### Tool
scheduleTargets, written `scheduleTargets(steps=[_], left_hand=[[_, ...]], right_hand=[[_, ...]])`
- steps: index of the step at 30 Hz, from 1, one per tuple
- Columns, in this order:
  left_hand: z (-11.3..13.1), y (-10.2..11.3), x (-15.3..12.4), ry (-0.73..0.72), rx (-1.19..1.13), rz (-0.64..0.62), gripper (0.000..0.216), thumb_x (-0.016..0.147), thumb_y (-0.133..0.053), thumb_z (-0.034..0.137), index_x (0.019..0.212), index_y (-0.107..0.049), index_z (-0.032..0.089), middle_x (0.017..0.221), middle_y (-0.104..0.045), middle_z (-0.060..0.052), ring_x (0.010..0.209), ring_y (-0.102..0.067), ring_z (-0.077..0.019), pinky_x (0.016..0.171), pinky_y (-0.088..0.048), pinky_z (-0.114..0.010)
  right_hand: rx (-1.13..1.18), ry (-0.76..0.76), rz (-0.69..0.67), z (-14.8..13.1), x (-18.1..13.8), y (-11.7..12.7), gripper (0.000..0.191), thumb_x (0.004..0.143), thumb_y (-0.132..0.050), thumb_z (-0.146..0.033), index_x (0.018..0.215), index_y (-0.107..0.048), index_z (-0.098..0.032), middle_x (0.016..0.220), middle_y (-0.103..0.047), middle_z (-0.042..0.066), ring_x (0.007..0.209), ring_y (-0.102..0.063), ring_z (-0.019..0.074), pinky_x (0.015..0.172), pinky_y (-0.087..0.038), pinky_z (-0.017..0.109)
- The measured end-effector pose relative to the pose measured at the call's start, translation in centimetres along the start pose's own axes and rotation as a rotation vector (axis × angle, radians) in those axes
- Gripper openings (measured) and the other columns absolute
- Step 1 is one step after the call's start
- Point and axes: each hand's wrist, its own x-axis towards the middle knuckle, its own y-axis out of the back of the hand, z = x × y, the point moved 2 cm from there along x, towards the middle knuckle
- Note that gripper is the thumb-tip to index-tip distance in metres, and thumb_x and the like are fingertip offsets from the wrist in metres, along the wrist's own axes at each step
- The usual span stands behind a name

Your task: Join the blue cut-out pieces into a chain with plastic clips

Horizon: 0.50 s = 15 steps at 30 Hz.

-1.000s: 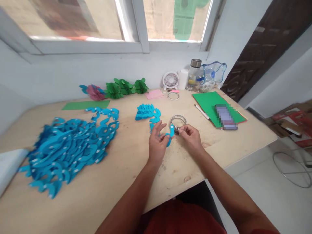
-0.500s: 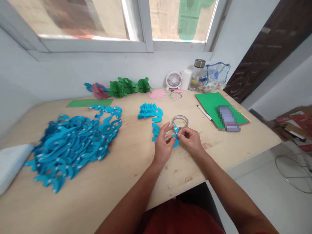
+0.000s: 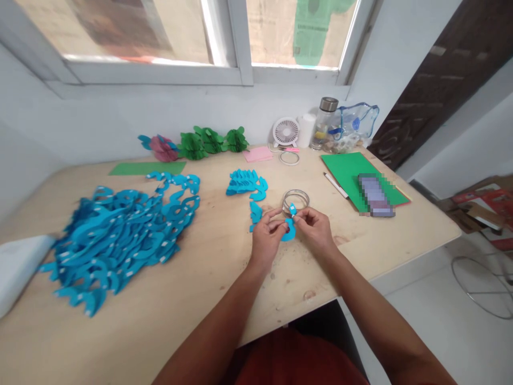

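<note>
Over the table, my left hand (image 3: 266,236) pinches a blue curved paper piece (image 3: 289,233) between thumb and fingers. My right hand (image 3: 316,226) is closed at the upper end of that piece, beside a small white tab; its fingertips partly cover the spot. Just behind my fingers lie ring-shaped rolls (image 3: 296,192), like narrow tape. Left of my left hand sits another folded blue piece (image 3: 255,212), partly hidden by the hand. Farther back is a stacked row of blue curved pieces (image 3: 242,183).
A large heap of blue curved pieces with white tabs (image 3: 124,235) covers the left of the table. Green paper (image 3: 340,166), a phone (image 3: 377,195) and a white pen (image 3: 335,185) lie right. Along the wall stand green paper flowers (image 3: 212,140), a small fan (image 3: 286,131) and a bottle (image 3: 324,124).
My left hand has shifted slightly down and left, its fingers lower. The blue curved piece shows more between my hands. My right hand has stayed nearly in place.
</note>
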Motion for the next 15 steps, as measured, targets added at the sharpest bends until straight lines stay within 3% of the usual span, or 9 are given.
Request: scheduleTargets(steps=[7,15], left_hand=[[0.0,0.33,0.06,-0.039,0.045,0.054,0.038,0.065,-0.065,0.017,0.102,-0.064,0.012,0.071,-0.07,-0.004,0.063,-0.064,-0.0139,0.059,-0.049,-0.023],[-0.02,0.42,0.11,-0.08,0.023,0.091,0.032,0.065,-0.067,0.019,0.097,-0.067,0.012,0.078,-0.072,-0.006,0.069,-0.066,-0.0151,0.068,-0.052,-0.026]], right_hand=[[-0.004,-0.006,-0.057,0.23,-0.01,-0.28,0.016,0.068,-0.064,-0.031,0.065,-0.059,-0.017,0.057,-0.054,-0.002,0.051,-0.046,0.0099,0.048,-0.036,0.022],[-0.034,0.045,-0.082,0.27,-0.04,-0.34,0.011,0.069,-0.064,-0.027,0.066,-0.059,-0.017,0.064,-0.056,-0.001,0.054,-0.046,0.0097,0.051,-0.037,0.022]])
